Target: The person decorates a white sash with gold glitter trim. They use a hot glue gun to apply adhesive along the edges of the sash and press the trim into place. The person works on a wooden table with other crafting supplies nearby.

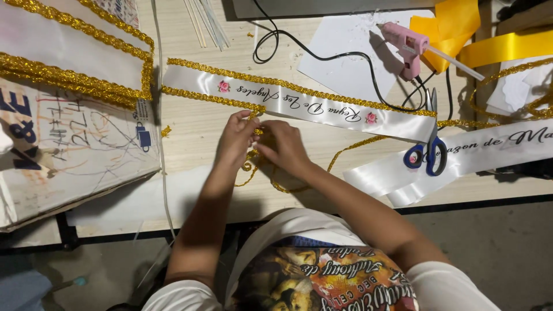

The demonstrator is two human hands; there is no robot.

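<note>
Both hands, left hand (237, 138) and right hand (282, 144), meet with each grip pinched shut on the gold braided trim cord (253, 131), pressing it along the near edge of the white satin sash (299, 103) lying flat on the wooden surface (196, 124), loose cord trailing below the grips.

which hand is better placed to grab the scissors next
Right, probably. The scissors lie on the right side of the table, nearer the right hand. The left hand sits farther off, and both hands are pinching gold trim.
</note>
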